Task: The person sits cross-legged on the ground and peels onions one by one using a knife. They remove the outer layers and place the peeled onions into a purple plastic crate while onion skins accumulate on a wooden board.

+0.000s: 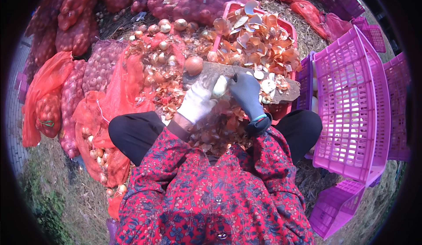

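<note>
My left hand (198,100), in a white glove, is closed around a peeled pale onion (220,87) over a wooden board (211,69). Close to the onion's right side is my right hand (245,92), in a grey glove, with its fingers curled; a thin dark blade or edge seems to show at its fingertips, too small to name surely. An unpeeled brown onion (193,66) rests on the board's left end. Cut onion pieces (268,85) and skins lie on its right part. Behind the board, a red plastic crate (292,31) is heaped with onion skins (260,44).
An open red mesh sack (128,80) with loose onions and skins lies on the left. Full mesh sacks of onions (197,3) stand behind and at the far left. Pink plastic crates (346,106) stand at the right, beside a purple crate (305,83) holding pale onions.
</note>
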The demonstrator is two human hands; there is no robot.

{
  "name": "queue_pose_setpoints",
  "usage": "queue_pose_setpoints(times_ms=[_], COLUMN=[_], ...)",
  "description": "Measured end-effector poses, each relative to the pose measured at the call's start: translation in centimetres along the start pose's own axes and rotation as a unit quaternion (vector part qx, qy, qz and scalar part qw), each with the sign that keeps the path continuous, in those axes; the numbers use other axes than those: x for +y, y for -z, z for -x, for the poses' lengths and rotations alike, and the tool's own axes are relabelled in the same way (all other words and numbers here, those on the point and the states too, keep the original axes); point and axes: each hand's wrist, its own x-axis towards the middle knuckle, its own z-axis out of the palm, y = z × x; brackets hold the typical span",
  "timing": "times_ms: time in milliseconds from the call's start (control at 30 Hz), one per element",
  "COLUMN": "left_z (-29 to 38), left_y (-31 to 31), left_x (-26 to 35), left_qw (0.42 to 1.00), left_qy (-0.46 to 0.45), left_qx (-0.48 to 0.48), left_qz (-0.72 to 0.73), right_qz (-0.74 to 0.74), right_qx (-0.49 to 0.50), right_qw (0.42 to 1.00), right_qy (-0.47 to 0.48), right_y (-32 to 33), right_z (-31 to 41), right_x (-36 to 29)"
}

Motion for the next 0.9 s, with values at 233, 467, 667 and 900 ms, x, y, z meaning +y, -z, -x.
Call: queue_pose_setpoints(times_ms=[233,467,667,900], left_z=[0.4,1.2,1.6,0.6], left_y=[0.8,0.3,-0.1,-1.1], left_x=[-0.6,-1.1,-1.7,-0.2], left_qw=[0.995,0.994,0.988,0.994], left_qy=[0.016,0.026,0.046,0.01], left_qx=[0.035,0.091,0.1,0.103], left_qz=[0.093,0.048,0.109,-0.035], right_qz=[0.075,-0.125,-0.225,-0.025], right_qx=[0.008,-0.029,-0.068,0.05], right_qw=[0.997,0.991,0.972,0.998], right_qy=[-0.029,-0.043,-0.027,0.029], right_y=[-1.5,2.4,-1.2,-1.9], right_z=[-1.7,1.0,1.5,1.7], right_x=[2.3,-0.7,-1.5,-2.3])
